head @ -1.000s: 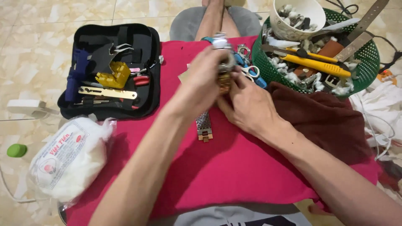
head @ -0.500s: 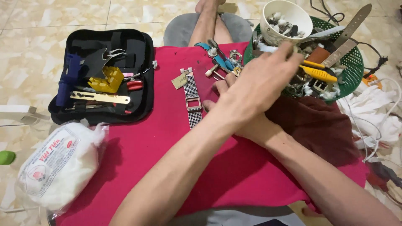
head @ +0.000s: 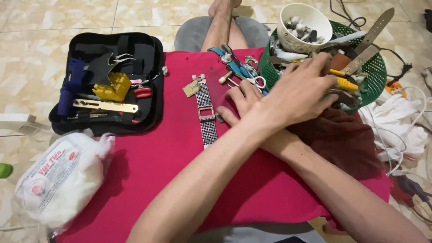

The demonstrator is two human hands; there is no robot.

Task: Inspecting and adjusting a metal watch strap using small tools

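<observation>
A metal watch [head: 205, 112] with a square case and a chequered band lies flat on the red cloth [head: 148, 166] over my lap. My right hand [head: 242, 100] rests open on the cloth just right of the watch, fingers spread and its thumb near the case. My left arm crosses over the right forearm. My left hand [head: 300, 92] reaches into the green basket [head: 377, 76], its fingers spread among the tools there and touching a yellow-handled tool [head: 345, 83]. I see nothing gripped in it.
A black tool case [head: 108, 81] with tweezers, a yellow block and a metal ruler lies open at the left. A white bowl [head: 297, 20] of small parts sits in the basket, with watch straps. A bag of cotton [head: 58, 180] lies front left, a dark red towel [head: 342, 139] right.
Both hands held the watch together above the cloth a second ago. The watch now lies on the cloth, my left hand has moved right into the basket, and my right hand has dropped flat.
</observation>
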